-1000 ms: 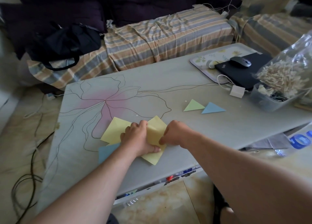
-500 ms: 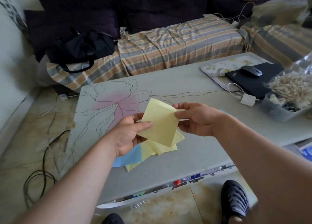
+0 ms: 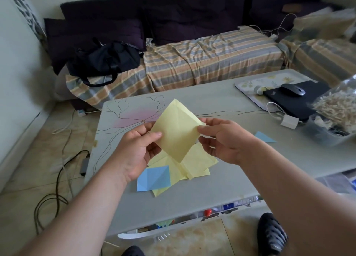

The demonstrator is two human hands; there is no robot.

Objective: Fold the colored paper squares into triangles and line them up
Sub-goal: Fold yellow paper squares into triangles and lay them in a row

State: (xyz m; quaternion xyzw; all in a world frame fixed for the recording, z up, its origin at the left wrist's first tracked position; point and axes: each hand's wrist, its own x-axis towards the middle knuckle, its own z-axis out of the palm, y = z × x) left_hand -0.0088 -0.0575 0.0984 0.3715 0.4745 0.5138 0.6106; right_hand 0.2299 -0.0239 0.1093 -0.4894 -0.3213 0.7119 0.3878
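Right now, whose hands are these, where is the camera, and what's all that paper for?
The camera sits on a person's head, looking down, so you see their own two arms. The left hand and right hand each pinch a side of a yellow paper square, lifted above the grey table. Below it lie more yellow sheets and a blue square. A folded blue triangle lies to the right. Further right are a black laptop with a mouse on top and a tub of wooden clothespins.
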